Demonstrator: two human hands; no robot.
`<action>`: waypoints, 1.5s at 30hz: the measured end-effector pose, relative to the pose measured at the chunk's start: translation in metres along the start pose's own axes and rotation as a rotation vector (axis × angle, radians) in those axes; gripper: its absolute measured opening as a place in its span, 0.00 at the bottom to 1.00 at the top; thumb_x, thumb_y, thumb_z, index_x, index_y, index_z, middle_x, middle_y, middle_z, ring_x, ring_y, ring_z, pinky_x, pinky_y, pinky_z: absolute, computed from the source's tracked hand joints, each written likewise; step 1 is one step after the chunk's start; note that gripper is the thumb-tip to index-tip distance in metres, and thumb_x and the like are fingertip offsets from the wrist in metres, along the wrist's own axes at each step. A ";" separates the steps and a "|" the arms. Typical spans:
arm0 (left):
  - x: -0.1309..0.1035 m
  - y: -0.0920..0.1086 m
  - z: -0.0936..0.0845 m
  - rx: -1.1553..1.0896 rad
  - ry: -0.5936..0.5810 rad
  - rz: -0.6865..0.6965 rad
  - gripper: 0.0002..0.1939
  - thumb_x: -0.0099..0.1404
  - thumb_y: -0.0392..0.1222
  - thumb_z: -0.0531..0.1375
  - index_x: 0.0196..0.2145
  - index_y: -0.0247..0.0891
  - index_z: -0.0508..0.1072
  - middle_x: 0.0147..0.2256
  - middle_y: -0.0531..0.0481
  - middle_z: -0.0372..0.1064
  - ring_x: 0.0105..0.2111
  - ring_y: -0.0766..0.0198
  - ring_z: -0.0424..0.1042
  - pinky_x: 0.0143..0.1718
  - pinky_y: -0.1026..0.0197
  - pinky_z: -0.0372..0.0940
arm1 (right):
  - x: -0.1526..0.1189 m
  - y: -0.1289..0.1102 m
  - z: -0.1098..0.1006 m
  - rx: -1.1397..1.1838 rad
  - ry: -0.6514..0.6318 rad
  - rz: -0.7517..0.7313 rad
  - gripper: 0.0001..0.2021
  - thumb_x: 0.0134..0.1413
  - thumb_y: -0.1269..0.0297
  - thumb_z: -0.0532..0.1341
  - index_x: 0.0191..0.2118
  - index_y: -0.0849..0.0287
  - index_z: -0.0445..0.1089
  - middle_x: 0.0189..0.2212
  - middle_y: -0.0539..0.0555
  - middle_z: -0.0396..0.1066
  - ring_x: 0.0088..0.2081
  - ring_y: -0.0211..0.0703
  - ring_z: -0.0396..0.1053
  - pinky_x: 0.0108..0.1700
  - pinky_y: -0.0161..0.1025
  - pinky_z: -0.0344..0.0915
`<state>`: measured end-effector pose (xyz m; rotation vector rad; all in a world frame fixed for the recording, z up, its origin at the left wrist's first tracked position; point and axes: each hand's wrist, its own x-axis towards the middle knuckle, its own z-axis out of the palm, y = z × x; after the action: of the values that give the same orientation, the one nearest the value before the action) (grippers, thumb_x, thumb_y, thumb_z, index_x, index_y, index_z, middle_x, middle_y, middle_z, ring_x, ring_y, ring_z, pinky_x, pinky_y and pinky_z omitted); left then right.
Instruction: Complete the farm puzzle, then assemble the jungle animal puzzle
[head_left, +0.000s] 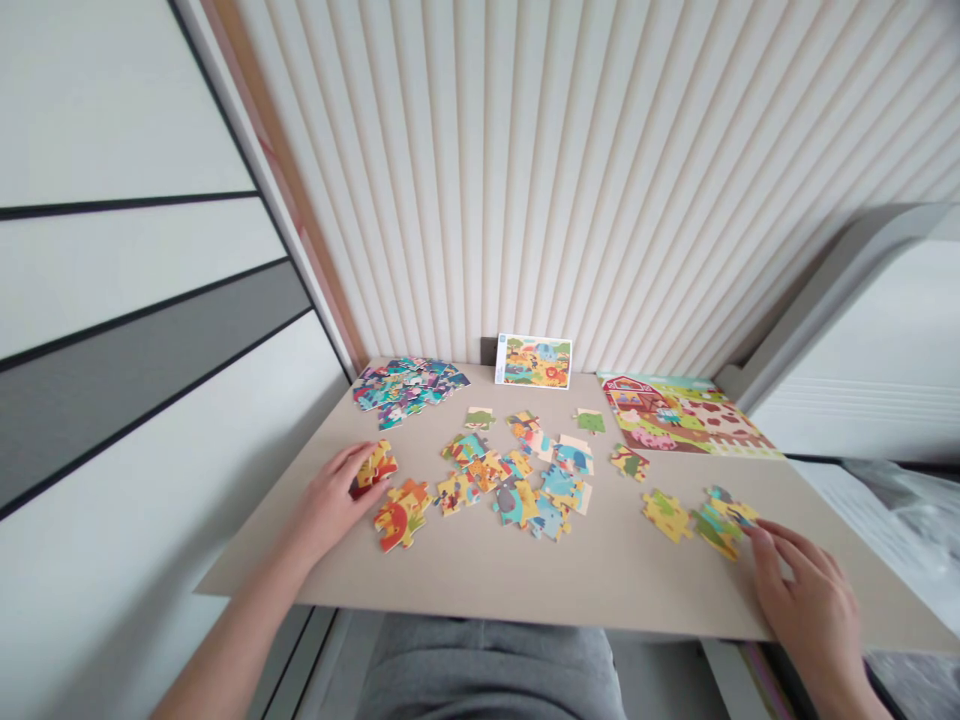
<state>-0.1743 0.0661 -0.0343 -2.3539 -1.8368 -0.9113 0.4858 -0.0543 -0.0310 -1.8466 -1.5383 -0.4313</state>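
We see a beige table (480, 575) set against a ribbed white wall (570, 170), with jigsaw pieces spread over it. Our left hand (330, 500) lies at the near left of the table, its fingers curled over a red and yellow puzzle piece (375, 468) and closed on it from above. Just right of that hand sits a joined red and orange section (403, 512), touching or almost touching the held piece; we cannot tell which.

Our right hand (806, 590) rests at the near right edge, fingers spread and flat, holding nothing; its fingertips touch the near end of a green and yellow joined cluster (720, 522). A yellow-green piece (666, 514) lies just left of that cluster.

Between the hands, in the middle of the table, is a loose scatter of colourful pieces (525, 480), several overlapping. A single green piece (591, 421) and another small piece (480, 418) lie a little farther back.

At the far left we see a heap of blue and pink pieces (409, 388). A reference picture card (533, 361) stands propped against the wall at the far middle. At the far right lies a finished farm puzzle (682, 415) with a red barn, flat on the table.

Grey trousers (495, 665) show below the near edge.
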 end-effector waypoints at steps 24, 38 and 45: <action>0.002 0.008 -0.030 -0.061 0.276 -0.171 0.27 0.72 0.55 0.60 0.63 0.42 0.67 0.59 0.41 0.72 0.58 0.49 0.73 0.61 0.47 0.67 | -0.034 -0.384 0.058 0.505 -0.676 -0.852 0.27 0.67 0.50 0.62 0.66 0.55 0.65 0.63 0.62 0.67 0.67 0.58 0.59 0.69 0.58 0.57; 0.001 0.010 -0.020 -0.099 0.097 -0.022 0.28 0.72 0.55 0.60 0.65 0.46 0.65 0.59 0.44 0.71 0.59 0.51 0.71 0.64 0.48 0.66 | -0.033 -0.380 0.051 0.531 -0.725 -0.985 0.23 0.70 0.50 0.60 0.64 0.54 0.66 0.65 0.58 0.67 0.69 0.52 0.55 0.72 0.54 0.52; 0.004 0.005 -0.026 0.013 0.284 -0.243 0.27 0.72 0.57 0.59 0.62 0.42 0.67 0.58 0.40 0.72 0.58 0.47 0.72 0.63 0.45 0.65 | -0.027 -0.393 0.048 0.490 -0.696 -1.031 0.25 0.68 0.46 0.61 0.62 0.56 0.68 0.64 0.60 0.67 0.67 0.55 0.59 0.71 0.55 0.53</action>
<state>-0.1808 0.0590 -0.0088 -1.8996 -2.0236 -1.1817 0.0960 -0.0154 0.0317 -0.7146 -2.7208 0.1992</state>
